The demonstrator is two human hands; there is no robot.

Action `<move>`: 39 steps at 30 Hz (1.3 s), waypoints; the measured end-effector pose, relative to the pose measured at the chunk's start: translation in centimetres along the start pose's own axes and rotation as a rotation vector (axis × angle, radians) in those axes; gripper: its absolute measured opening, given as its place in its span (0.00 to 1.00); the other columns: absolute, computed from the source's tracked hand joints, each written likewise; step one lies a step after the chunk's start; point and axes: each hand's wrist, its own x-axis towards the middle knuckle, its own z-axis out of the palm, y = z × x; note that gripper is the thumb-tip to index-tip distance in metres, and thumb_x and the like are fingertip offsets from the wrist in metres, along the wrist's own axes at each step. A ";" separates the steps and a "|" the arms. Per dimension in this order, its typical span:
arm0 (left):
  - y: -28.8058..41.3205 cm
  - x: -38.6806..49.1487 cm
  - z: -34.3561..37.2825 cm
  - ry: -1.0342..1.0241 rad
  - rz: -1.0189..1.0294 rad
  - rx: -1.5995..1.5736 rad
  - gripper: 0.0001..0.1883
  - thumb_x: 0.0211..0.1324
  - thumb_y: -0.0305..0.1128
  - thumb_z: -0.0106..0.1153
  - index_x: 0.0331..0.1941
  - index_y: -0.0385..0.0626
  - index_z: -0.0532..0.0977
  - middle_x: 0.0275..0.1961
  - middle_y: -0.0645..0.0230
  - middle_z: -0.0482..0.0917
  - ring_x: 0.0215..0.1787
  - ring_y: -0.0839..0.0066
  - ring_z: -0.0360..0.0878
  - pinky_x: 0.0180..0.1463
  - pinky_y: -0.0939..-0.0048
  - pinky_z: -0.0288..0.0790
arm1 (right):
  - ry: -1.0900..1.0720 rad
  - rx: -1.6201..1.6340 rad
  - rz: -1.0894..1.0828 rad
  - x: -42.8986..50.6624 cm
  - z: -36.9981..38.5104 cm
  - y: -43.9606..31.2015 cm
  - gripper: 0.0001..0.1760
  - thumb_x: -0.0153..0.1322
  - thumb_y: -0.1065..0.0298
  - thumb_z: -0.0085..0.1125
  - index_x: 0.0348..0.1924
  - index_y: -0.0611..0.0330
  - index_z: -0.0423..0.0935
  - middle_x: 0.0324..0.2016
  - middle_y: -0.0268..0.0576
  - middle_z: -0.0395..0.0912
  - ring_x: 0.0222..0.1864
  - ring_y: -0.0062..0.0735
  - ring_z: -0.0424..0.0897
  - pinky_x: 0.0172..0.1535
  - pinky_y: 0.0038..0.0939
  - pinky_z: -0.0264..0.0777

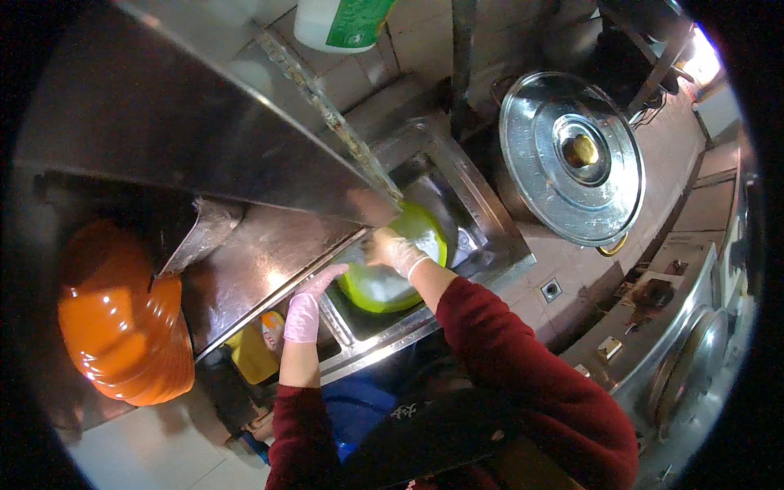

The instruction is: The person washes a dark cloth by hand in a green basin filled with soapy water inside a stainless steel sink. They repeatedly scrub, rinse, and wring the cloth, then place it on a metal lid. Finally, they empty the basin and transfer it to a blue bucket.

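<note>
A round, yellow-green basin [433, 228] lies in a metal sink [392, 349], with pale content inside it that I cannot make out. My right hand [392, 250], in a thin translucent glove, reaches over the basin; its fingers are blurred and partly hidden beside the corner of a metal sheet or shelf [245, 153]. My left hand [312, 300], in a pinkish glove, is at the basin's left side, fingers stretched toward its rim and the shelf's edge. Whether either hand grips anything does not show clearly.
Orange ribbed bowls [131, 337] stand at the left. A yellow container [251, 355] is below the shelf. A large pot with a metal lid [572, 159] stands at the right, near a floor drain [550, 290]. A white and green container [346, 24] is at the top.
</note>
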 end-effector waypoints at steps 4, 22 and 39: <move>0.4 2.2 1.6 -0.063 0.059 -0.499 0.41 0.49 0.23 0.68 0.69 0.41 0.62 0.64 0.58 0.71 0.65 0.69 0.69 0.70 0.67 0.60 | -0.247 0.325 -0.107 -5.1 -2.0 -0.3 0.24 0.70 0.47 0.62 0.53 0.51 0.74 0.53 0.43 0.76 0.56 0.40 0.74 0.57 0.58 0.66; -2.7 0.8 3.3 -0.067 -0.249 -0.928 0.15 0.63 0.35 0.59 0.51 0.43 0.78 0.48 0.66 0.83 0.48 0.66 0.82 0.49 0.63 0.79 | -0.356 0.491 -0.207 -4.3 -1.8 1.0 0.20 0.74 0.50 0.58 0.49 0.56 0.76 0.47 0.43 0.81 0.48 0.43 0.80 0.52 0.47 0.75; -2.8 0.9 3.0 0.406 0.243 -0.622 0.22 0.57 0.24 0.63 0.57 0.40 0.73 0.54 0.62 0.80 0.51 0.69 0.80 0.56 0.67 0.74 | -0.064 0.235 -0.098 -7.8 0.0 -1.1 0.17 0.73 0.53 0.55 0.47 0.56 0.74 0.48 0.43 0.79 0.49 0.45 0.78 0.58 0.56 0.66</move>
